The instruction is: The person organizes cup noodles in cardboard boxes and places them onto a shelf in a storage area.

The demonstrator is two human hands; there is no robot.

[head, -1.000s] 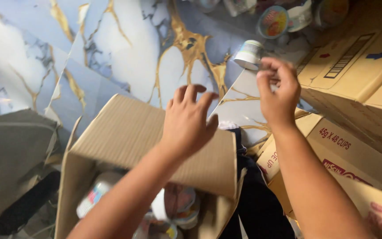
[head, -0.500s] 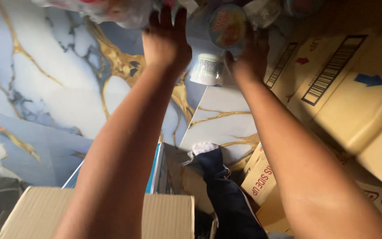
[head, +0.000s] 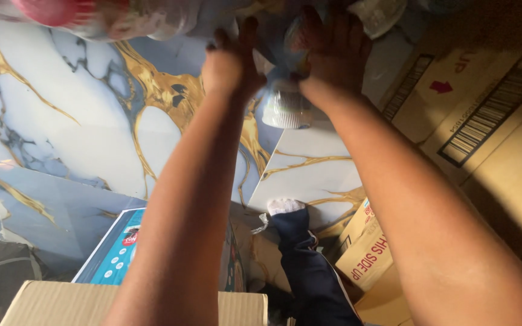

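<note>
On the marble-patterned floor (head: 61,121), with cardboard boxes (head: 484,121) alongside, both arms reach forward together. The right hand (head: 333,51) closes over a pale ribbed-capped bottle (head: 286,107); the left hand (head: 232,63), fingers spread, touches a wrapped bundle beside it. Judged step: lifting the bottle, needing firm grip.

A glossy marble-look floor (head: 80,139), pale blue-white with gold and grey veins, is filling the left and middle. Stacked brown cardboard cartons (head: 484,121) are crowding its right edge, a plain carton flap (head: 49,305) is lying along the bottom, and warm light is slanting across, leaving the corners in shadow.
</note>
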